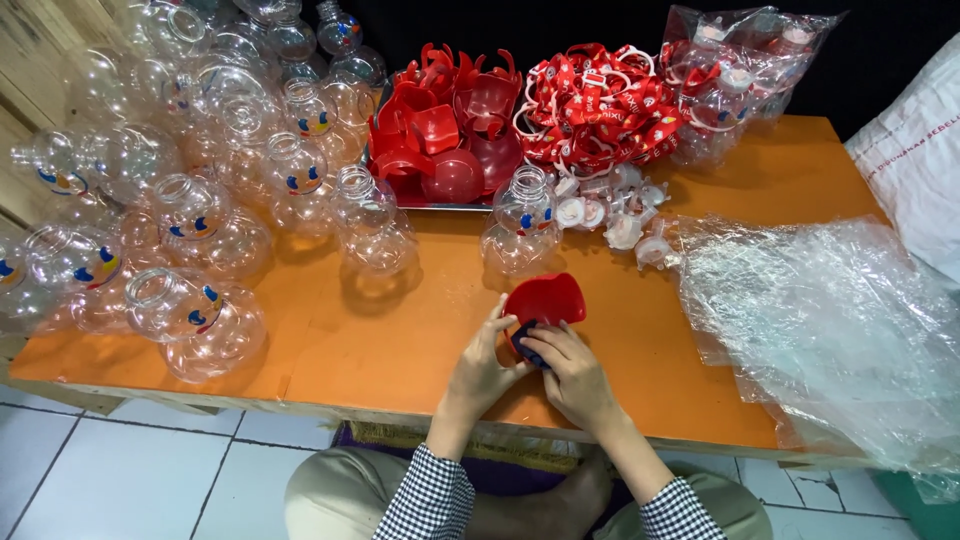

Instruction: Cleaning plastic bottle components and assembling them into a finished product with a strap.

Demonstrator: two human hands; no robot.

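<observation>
Red plastic cap piece (545,298) held just above the orange table (400,340), near its front edge, roughly centre. Small dark blue part (524,340) tucked under the red piece, between both hands. Left hand (480,370) curled against the left side of the red piece, thumb up along its edge, fingers closed on it. Right hand (575,375) from the right, fingertips pinched on the dark blue part and the underside of the red piece. Checked sleeves at both wrists.

Just behind: one clear figure-shaped bottle (520,225) standing upright, open neck, printed face. Second similar clear bottle (372,225) to its left. Big heap of the same clear bottles (170,180) lying and leaning across the left half of the table, up against the wooden wall. Metal tray of red cap pieces (445,130) at the back centre. Pile of red and white straps (595,105) just right of that. Small white caps (610,210) scattered in front of the straps. Clear bag of more parts (745,70) at back right. Crumpled clear plastic sheet (830,330) draped over the table's right end.
</observation>
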